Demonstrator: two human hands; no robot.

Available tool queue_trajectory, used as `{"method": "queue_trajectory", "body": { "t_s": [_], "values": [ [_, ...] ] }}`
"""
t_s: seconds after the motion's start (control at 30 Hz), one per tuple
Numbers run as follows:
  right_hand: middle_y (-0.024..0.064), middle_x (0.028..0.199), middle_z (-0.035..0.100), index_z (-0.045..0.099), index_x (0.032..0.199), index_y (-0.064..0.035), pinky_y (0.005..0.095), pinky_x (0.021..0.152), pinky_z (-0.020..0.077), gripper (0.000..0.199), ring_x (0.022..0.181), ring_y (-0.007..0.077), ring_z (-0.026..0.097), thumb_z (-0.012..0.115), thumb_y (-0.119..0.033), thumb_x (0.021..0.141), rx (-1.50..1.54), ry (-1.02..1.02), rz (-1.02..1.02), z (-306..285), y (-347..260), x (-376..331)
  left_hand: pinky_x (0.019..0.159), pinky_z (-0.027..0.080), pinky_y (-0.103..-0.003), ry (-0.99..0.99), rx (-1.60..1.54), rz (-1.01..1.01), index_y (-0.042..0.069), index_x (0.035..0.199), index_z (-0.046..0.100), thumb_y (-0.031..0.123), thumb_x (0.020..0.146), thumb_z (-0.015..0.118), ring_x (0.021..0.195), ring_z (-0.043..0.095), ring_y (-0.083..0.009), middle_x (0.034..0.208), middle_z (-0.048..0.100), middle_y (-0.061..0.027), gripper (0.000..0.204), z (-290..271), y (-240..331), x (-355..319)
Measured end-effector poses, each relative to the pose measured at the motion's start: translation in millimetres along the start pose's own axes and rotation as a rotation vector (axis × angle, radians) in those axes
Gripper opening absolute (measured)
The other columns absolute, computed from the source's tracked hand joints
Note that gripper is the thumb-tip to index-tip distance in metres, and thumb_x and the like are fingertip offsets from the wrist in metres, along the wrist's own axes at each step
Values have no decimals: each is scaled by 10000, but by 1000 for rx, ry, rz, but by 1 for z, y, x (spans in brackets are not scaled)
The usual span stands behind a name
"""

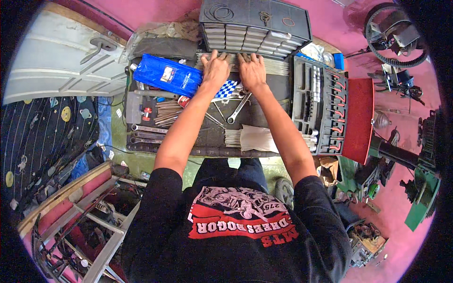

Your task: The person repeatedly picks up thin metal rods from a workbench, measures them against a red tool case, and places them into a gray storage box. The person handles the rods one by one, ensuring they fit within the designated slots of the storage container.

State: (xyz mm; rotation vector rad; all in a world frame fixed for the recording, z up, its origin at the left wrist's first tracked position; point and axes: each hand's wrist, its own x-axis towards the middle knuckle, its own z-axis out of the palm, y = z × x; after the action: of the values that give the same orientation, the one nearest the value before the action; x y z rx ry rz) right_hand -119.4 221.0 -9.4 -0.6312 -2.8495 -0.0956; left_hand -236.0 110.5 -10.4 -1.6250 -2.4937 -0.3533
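Observation:
A row of long thin metal rods (277,67) lies across the far side of the workbench, up against a drawer cabinet (236,38). Both hands rest on these rods, side by side, with my arms stretched forward. My left hand (216,70) has its fingers apart over the left part of the row. Just to the right, my right hand (253,71) also lies with fingers spread on the rods. Neither hand grips anything that I can see. By my left wrist is a shiny blue packet (165,75). A combination spanner (239,108) lies between my forearms.
At the right stands an open red toolbox (357,118) with a socket tray (314,94). Nearer me is a rod bundle wrapped in paper (257,138). Brown rods (168,112) and several spanners (148,132) lie at left. A door (61,52) stands beyond the bench's left end.

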Motion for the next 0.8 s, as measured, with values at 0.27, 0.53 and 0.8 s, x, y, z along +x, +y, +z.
{"method": "queue_trajectory", "body": {
  "t_s": [0.27,0.53,0.8],
  "values": [
    [68,1110,719,714,1075,-103,476,981,393,244,1134,248,584,556,-211,924,-26,-1,-62,-9,1,7,933,351,-570,32,73,32,151,1118,722,222,862,682,1114,555,-237,1110,702,10,269,7,-3,2],
    [75,996,738,723,1034,-131,472,958,391,215,1118,258,596,572,-162,885,-7,-128,-44,-7,6,12,898,359,-557,26,-6,18,172,1023,740,215,850,677,1083,568,-238,1074,711,2,189,4,-5,7],
    [93,870,749,754,814,-126,484,971,387,187,1090,270,625,592,-201,869,14,-60,-64,0,8,19,925,345,-551,-8,-1,-5,169,970,761,198,876,629,1111,564,-246,1017,730,-2,165,4,-4,10]
  ]
}}
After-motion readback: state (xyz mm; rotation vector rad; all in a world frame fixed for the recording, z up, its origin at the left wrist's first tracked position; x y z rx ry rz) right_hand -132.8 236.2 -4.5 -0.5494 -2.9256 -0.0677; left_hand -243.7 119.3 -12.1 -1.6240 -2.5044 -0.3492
